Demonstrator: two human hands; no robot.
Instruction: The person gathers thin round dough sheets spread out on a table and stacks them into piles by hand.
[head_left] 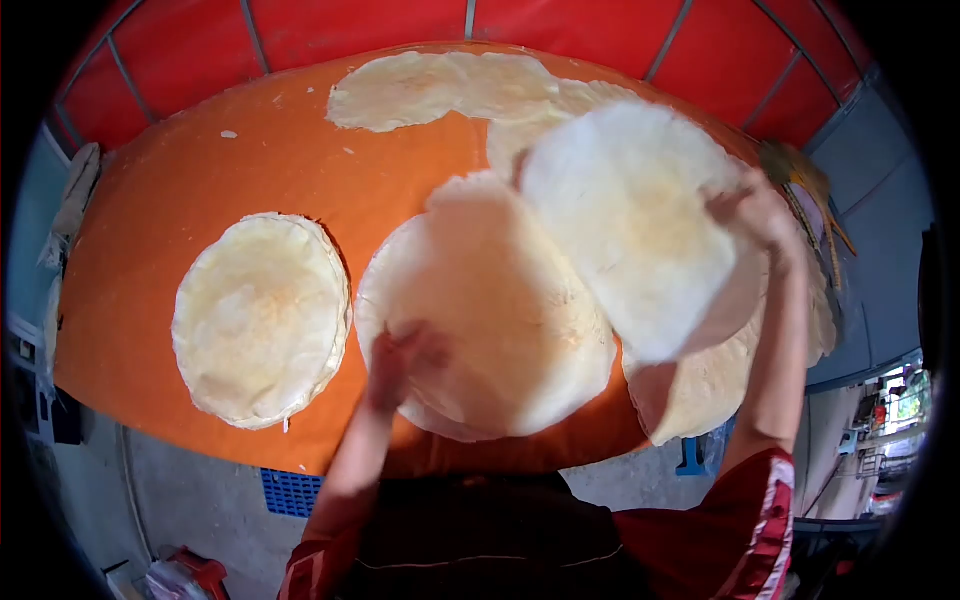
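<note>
Round, thin flatbreads lie on an orange-covered table. My right hand (762,212) grips the right edge of a pale flatbread (630,230), which is raised and blurred by motion. Below and left of it, a large flatbread (480,320) lies in front of me, partly in shadow. My left hand (408,358) is over that one's left side; its fingers are smeared, and whether they touch the bread I cannot tell. To the left sits a stack of flatbreads (262,320) with layered edges.
More flatbreads (440,88) overlap along the far edge of the orange table (200,180), and others (690,395) lie at the right. Red panels (560,30) stand behind. A blue plastic crate (290,492) is on the floor below the front edge.
</note>
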